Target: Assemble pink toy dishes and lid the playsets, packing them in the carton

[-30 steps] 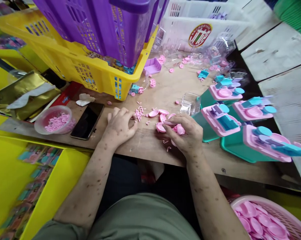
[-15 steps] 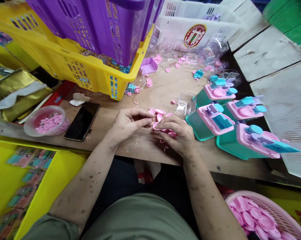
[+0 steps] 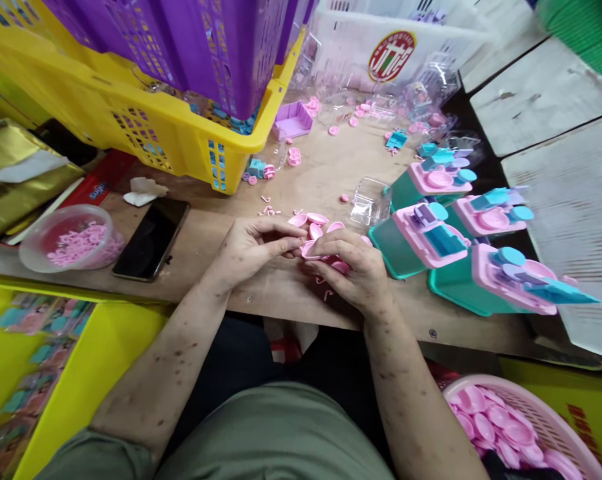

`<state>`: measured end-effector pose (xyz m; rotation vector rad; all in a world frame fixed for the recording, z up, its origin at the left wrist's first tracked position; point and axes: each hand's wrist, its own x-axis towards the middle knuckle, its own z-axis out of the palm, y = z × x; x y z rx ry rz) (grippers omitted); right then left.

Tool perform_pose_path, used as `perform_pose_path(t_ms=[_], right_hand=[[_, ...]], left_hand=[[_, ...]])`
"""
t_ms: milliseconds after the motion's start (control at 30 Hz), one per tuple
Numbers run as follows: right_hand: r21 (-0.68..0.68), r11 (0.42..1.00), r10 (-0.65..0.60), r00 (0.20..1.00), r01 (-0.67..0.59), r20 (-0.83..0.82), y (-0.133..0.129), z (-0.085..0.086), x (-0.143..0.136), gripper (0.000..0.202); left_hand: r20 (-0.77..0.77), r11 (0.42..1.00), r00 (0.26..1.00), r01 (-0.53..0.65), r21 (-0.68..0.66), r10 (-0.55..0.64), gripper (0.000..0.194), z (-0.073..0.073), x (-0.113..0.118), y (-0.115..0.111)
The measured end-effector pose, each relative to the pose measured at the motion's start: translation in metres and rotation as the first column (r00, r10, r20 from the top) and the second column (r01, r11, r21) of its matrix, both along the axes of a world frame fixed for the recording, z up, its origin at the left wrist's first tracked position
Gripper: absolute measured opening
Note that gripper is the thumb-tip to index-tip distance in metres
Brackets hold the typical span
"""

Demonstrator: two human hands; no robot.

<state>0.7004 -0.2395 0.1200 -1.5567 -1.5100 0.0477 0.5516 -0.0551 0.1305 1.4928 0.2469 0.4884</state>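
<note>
My right hand [image 3: 353, 267] is closed on a pink oval plastic piece [image 3: 308, 251], its near edge showing beyond the fingertips. My left hand [image 3: 255, 252] is pinched, its fingertips meeting that piece's left end; whatever lies between them is too small to make out. Just past the hands lie several more pink oval pieces [image 3: 317, 219], shaped like shallow dishes. Small pink hook-shaped parts [image 3: 328, 295] are scattered on the wooden table [image 3: 281, 293] by the right hand, with others [image 3: 269, 211] beyond the left.
Several teal boxes with pink lids [image 3: 405, 240] stand at right, near a clear plastic tray [image 3: 369, 201]. Leftward are a phone [image 3: 152, 240] and a tub of pink hooks [image 3: 75, 240]. Yellow [image 3: 171, 147] and purple crates [image 3: 181, 53] rise behind. A pink basket [image 3: 571, 427] holds oval pieces.
The view has shifted slightly, so the table things sit a little further left and higher. Both hands keep nearly the same pose around the pink oval piece.
</note>
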Motion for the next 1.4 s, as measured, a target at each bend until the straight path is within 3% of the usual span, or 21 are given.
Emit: perform_pose_path(t_ms=[200,367,533,833,1200,1400], right_hand=[[-0.009,0.999,0.042,0.999,-0.042,0.016,-0.001,0.000,0.000,0.006],[-0.049,0.997,0.057,0.998,-0.057,0.003,0.000,0.001,0.001,0.009],[0.010,0.996,0.091,0.996,-0.092,0.019,0.000,0.002,-0.001,0.008],[0.090,0.991,0.089,0.994,-0.094,0.061,0.003,0.001,0.002,0.010],[0.032,0.989,0.140,0.989,-0.142,0.052,0.001,0.004,0.004,0.011],[-0.007,0.989,0.151,0.988,-0.151,0.026,-0.001,0.008,0.002,0.012]], left_hand=[[-0.034,0.997,0.997,0.065,0.050,-0.064,0.039,0.002,-0.004,0.004],[-0.092,0.986,0.986,0.126,-0.106,-0.136,0.045,-0.002,-0.005,0.007],[-0.110,0.946,0.974,0.159,-0.283,-0.196,0.042,-0.005,-0.004,0.006],[-0.092,0.927,0.984,0.109,-0.360,-0.151,0.041,0.004,-0.004,0.000],[-0.113,0.936,0.978,0.129,-0.327,-0.175,0.041,0.003,-0.004,0.001],[-0.109,0.936,0.966,0.196,-0.293,-0.236,0.024,0.006,-0.009,0.002]])
